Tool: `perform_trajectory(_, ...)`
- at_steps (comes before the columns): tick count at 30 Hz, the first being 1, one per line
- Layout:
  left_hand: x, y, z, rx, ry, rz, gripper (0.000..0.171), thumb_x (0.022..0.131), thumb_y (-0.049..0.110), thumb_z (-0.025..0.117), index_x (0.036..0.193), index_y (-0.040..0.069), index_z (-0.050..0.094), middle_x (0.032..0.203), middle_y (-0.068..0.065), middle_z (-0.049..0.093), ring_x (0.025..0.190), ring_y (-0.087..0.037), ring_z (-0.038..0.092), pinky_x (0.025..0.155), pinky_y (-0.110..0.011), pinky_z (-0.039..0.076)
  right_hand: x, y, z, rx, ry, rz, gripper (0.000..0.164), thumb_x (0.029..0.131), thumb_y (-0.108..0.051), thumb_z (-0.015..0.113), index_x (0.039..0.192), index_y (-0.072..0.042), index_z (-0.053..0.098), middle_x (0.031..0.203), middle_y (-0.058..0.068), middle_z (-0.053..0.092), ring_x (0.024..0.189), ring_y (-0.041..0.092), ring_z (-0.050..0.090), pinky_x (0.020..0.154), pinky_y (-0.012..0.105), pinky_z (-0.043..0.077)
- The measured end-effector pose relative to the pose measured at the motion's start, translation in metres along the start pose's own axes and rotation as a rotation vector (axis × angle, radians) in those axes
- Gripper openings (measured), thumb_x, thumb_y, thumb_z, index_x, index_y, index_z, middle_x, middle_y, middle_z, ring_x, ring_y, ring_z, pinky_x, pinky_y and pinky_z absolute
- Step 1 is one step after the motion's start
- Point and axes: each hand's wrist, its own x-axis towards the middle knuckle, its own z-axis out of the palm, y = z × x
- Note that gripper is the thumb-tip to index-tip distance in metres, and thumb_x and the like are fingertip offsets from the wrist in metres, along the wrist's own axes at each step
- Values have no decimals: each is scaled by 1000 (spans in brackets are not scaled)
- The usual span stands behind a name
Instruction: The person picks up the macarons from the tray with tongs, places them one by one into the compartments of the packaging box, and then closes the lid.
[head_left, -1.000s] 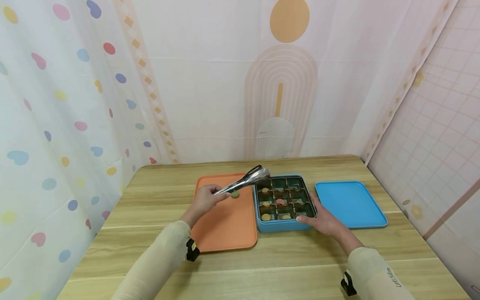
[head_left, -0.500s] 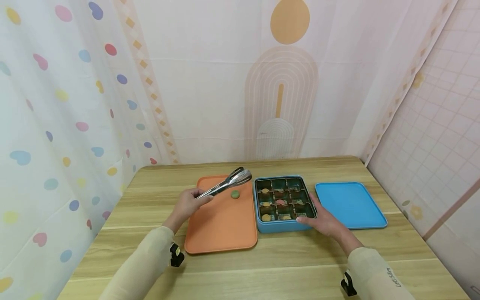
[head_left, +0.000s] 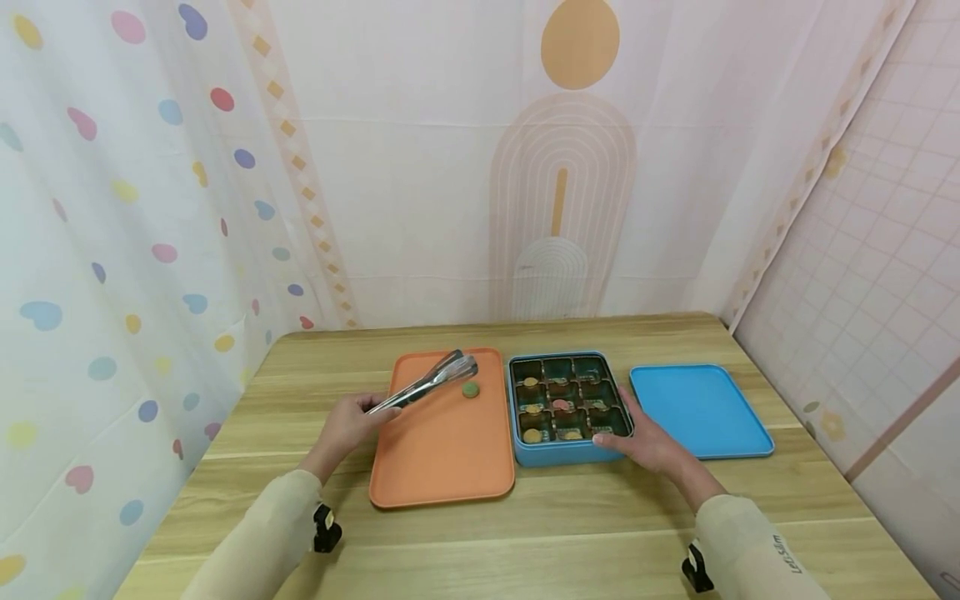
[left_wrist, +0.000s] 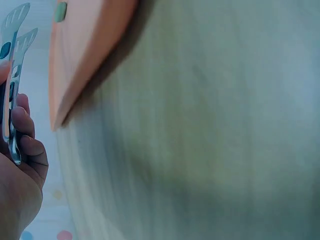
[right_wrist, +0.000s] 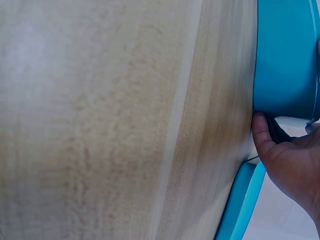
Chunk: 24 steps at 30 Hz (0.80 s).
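In the head view my left hand (head_left: 348, 429) holds metal tongs (head_left: 429, 382) by their handle end, over the left edge of the orange tray (head_left: 442, 462). Nothing sits between the tongs' tips, which stand apart in the left wrist view. A small round green piece (head_left: 470, 389) lies on the tray, just right of the tips. My right hand (head_left: 654, 443) grips the front right corner of a blue box (head_left: 558, 453), thumb on its front rim. Its dark divided insert holds several yellow round pieces (head_left: 532, 435) and a pink one (head_left: 560, 404). The right fingers are partly hidden.
A flat blue lid (head_left: 701, 410) lies on the wooden table (head_left: 585, 533), right of the box. Tray and box stand side by side, nearly touching. A patterned curtain (head_left: 420, 167) hangs behind the table.
My left hand has drawn the tongs left and down, from above the box's left edge to over the tray. The right hand and the box have stayed in place.
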Motion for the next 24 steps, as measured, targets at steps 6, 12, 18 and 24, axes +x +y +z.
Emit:
perform_trajectory(6,-5,-8,0,38,10,26,21,86,24,78,87,5,72,74,1,62,69,-16,50,60,-27,40,0,0,0,-3,1,5,108,92,-43,70,159,-10,-8,161,27,-5,143,54,5,107,70,19)
perform_trajectory(12,-10,-14,4,32,-1,26,19,86,23,78,88,5,72,73,2,61,67,-16,49,57,-27,39,0,1,1,0,2,5,108,92,-43,70,159,-10,-8,161,27,-5,143,54,5,107,70,19)
perform_trajectory(18,-12,-15,7,-8,-25,-7,15,86,21,77,87,7,70,68,2,54,59,-13,42,49,-25,33,0,1,1,3,1,5,108,92,-43,70,159,-10,-8,161,27,-5,143,54,4,107,70,19)
perform_trajectory(24,-12,-15,7,-11,-32,-19,14,87,20,76,88,7,69,68,1,54,58,-14,42,49,-25,33,0,0,0,12,3,2,107,93,-42,70,159,-11,-8,162,26,-6,144,53,3,108,70,18)
